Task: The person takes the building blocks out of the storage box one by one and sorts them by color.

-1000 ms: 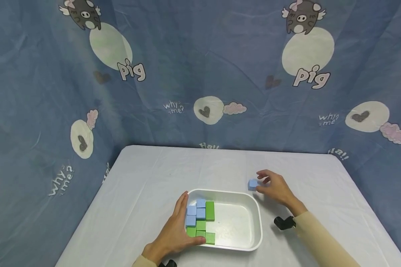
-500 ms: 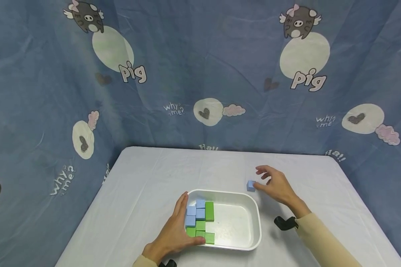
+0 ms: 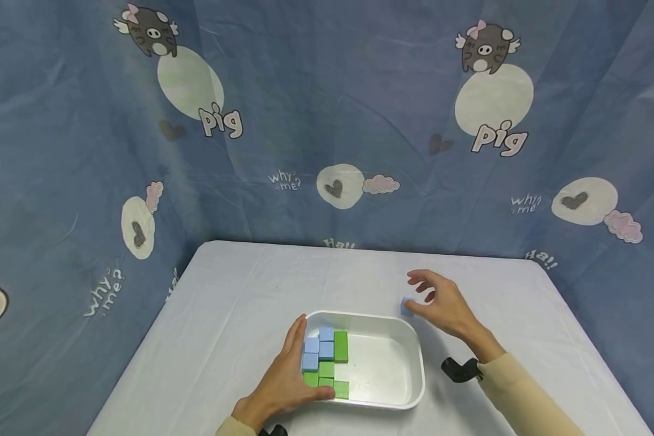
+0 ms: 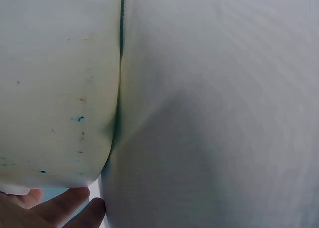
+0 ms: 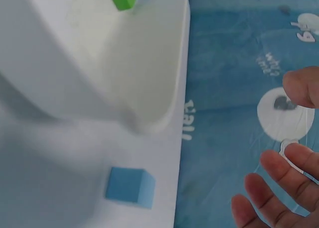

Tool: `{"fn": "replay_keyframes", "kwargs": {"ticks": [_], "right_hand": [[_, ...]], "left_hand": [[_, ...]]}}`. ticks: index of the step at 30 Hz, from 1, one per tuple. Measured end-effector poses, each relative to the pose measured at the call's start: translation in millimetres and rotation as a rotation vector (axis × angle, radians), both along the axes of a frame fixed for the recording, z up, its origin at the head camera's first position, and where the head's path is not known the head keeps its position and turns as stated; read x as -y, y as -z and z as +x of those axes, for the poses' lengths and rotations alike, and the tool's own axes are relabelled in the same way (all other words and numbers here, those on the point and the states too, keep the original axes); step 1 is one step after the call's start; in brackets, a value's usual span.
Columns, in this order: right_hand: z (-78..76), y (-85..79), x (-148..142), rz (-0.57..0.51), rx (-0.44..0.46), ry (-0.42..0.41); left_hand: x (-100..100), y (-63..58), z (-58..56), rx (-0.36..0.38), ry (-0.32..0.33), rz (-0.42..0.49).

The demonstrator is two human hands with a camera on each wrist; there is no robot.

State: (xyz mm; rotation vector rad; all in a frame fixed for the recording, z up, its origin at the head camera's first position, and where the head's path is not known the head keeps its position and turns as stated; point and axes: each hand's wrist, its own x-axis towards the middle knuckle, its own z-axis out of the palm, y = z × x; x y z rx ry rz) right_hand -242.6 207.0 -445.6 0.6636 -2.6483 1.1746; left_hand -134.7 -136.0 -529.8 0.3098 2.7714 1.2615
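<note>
The person's left hand (image 3: 287, 372) spreads its thumb (image 3: 321, 393) wide from nearly straight fingers (image 3: 295, 336); the right hand (image 3: 445, 307), forearm (image 3: 525, 390) slanting inward, curves its fingers loosely, thumb apart.

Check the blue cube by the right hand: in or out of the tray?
Out: right wrist view shows the blue cube on the white tabletop, apart from the white rectangular tray.

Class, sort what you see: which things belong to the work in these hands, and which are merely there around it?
Part of the work:
- white tray, left hand against it
- blue blocks and green blocks inside
- blue cube outside, near the right hand

Merely around:
- white-covered table
- pig-print backdrop
- black wrist device
</note>
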Motion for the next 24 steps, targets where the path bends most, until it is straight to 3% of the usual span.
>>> {"fn": "replay_keyframes", "kwargs": {"ticks": [15, 24], "right_hand": [[12.7, -12.8, 33, -0.028, -0.015, -0.074], [17.7, -11.5, 52, -0.037, -0.008, -0.098]], "left_hand": [[2, 2.4, -0.8, -0.020, 0.011, 0.023], [2, 3.9, -0.2, -0.018, 0.008, 0.038]]}}
